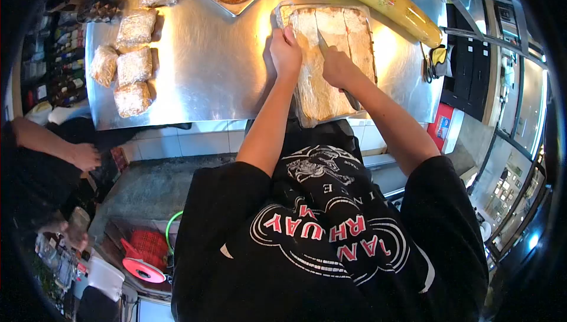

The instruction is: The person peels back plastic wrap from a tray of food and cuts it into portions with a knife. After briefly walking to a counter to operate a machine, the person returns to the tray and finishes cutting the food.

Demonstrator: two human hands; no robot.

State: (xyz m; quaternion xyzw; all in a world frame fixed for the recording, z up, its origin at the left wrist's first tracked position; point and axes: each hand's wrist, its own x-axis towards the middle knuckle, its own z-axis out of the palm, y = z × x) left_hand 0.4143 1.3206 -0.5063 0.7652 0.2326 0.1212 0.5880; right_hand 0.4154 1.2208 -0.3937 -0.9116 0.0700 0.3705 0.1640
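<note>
A flat, pale-brown baked slab (319, 88) lies on the metal table in front of me, with clear plastic wrap (300, 106) around its edges. Long straight cuts run through its far part, where the top looks whiter. My right hand (341, 72) is closed around a knife (322, 39); the blade points away from me and touches the slab along a cut line. The dark handle end shows below that hand. At the slab's left edge, my left hand (286, 53) is closed with the thumb up; what its fingers hold is hidden.
Several plastic-wrapped blocks (134, 65) sit on the table's (207, 68) left side. A tray (236, 9) with brown crumbs stands at the back. A large yellow roll of wrap (387, 6) lies back right, near scissors (427, 69). Another person's hand (85, 156) shows at left.
</note>
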